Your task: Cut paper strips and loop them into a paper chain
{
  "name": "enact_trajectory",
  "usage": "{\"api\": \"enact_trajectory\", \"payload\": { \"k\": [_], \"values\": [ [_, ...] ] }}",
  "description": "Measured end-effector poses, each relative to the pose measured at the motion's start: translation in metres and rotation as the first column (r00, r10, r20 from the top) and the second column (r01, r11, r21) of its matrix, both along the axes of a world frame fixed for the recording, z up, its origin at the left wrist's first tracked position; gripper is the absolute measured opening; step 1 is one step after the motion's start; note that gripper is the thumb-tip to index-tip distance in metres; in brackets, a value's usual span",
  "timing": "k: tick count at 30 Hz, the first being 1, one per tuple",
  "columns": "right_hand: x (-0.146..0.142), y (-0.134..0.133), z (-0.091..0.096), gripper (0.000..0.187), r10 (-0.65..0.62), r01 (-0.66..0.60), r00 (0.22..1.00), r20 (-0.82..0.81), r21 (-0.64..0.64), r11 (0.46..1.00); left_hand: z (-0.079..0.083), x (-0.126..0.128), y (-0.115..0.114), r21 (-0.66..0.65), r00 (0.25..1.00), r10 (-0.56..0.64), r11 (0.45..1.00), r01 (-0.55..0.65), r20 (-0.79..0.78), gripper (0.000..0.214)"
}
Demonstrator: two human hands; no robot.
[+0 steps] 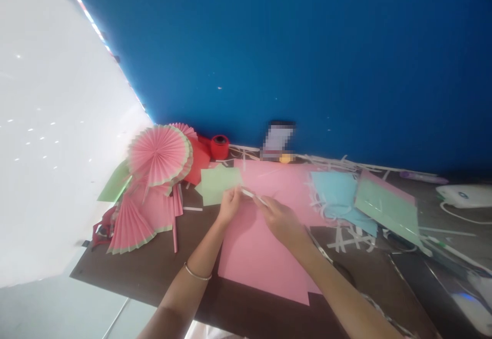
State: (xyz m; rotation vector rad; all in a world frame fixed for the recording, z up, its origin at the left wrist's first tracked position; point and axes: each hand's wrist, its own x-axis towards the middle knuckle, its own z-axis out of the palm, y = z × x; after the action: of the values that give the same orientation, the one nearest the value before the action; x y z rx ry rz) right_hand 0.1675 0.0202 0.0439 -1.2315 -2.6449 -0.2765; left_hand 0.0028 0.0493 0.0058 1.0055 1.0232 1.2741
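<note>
Both hands meet over a large pink paper sheet [265, 267] on the dark brown table. A narrow white strip [248, 192] spans the gap between them; whether it is paper or tape I cannot tell. My left hand [230, 204] pinches one end with closed fingers. At the other end, the fingers of my right hand [280, 220] are closed round the strip, pointing to the upper left. Beside my left hand lies light green paper [219, 182]. Part of a pair of scissors [321, 246] shows beneath my right forearm.
Pleated pink paper fans with green edges [159, 154] stand at the left, near a red tape dispenser [220, 147]. Blue paper [334, 193], white strip scraps [351, 239] and a packet of green paper [388, 208] lie rightward. A phone [277, 140] leans against the blue wall.
</note>
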Motion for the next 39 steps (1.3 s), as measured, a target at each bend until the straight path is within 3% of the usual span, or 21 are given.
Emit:
{"api": "enact_trajectory", "payload": {
  "k": [4, 7, 13, 17, 22, 30, 39],
  "values": [
    [-0.001, 0.001, 0.002, 0.051, 0.0, -0.006, 0.997, -0.082, -0.073, 0.997, 0.0, 0.0, 0.0, -0.031, 1.0, 0.01, 0.999, -0.01, 0.007, 0.047],
    [-0.003, 0.003, 0.007, 0.05, -0.061, 0.013, 0.968, -0.242, -0.195, 0.981, 0.0, 0.002, 0.0, -0.063, 0.997, 0.003, 0.998, 0.002, 0.075, 0.049],
    [-0.007, 0.008, 0.02, 0.042, -0.289, 0.034, 0.825, -0.485, -0.469, 0.883, -0.001, 0.007, -0.002, -0.08, 0.975, -0.122, 0.987, 0.139, 0.186, 0.055],
    [-0.008, 0.009, 0.019, 0.035, -0.317, 0.005, 0.793, -0.52, -0.514, 0.858, 0.0, 0.008, -0.004, -0.081, 0.979, -0.148, 0.984, 0.16, 0.141, 0.045],
    [-0.005, 0.01, 0.016, 0.033, -0.246, 0.024, 0.852, -0.461, -0.437, 0.899, -0.004, 0.006, -0.003, -0.091, 0.996, -0.086, 0.992, 0.086, 0.0, 0.046],
    [0.004, 0.012, 0.015, 0.04, -0.06, 0.015, 0.979, -0.196, -0.226, 0.974, -0.003, -0.003, 0.001, -0.112, 0.999, -0.039, 0.993, 0.043, 0.031, 0.045],
    [0.013, 0.014, 0.01, 0.043, 0.053, -0.053, 0.999, -0.001, 0.033, 0.998, -0.005, -0.004, 0.003, -0.14, 0.998, -0.02, 0.99, 0.027, 0.054, 0.046]
  ]
}}
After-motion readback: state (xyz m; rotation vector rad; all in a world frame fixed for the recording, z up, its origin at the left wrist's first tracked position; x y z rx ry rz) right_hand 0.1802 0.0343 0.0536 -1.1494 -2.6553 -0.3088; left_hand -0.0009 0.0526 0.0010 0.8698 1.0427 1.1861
